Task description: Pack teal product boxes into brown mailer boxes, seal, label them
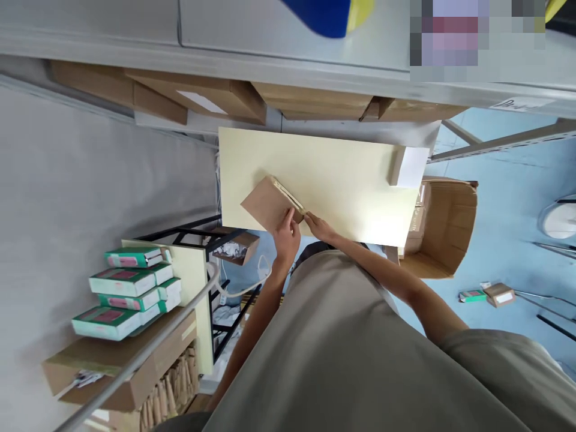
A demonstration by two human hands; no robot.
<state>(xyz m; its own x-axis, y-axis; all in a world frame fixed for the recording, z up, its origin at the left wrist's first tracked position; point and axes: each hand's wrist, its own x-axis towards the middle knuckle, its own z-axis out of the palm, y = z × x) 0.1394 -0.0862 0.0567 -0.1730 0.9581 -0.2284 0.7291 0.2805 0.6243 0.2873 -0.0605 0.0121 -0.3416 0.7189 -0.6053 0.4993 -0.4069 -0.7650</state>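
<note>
A flat brown cardboard box (266,204) lies at an angle on the cream tabletop (346,174), left of its middle. Along its right side runs an edge with a pale strip or gap; what is inside cannot be made out. My left hand (287,235) is closed on the near side of the box, with fingers over its top. At the box's right corner, my right hand (318,227) pinches the edge, its fingertips close to the left hand's. A white block-shaped box (411,167) sits at the table's far right corner.
Cardboard boxes (310,101) line a shelf beyond the table. To the right stands a large open carton (450,231) on the blue floor. Green-and-white boxes (121,282) are stacked at left, near a grey bar (148,342) and a carton of folded brown paper (168,384).
</note>
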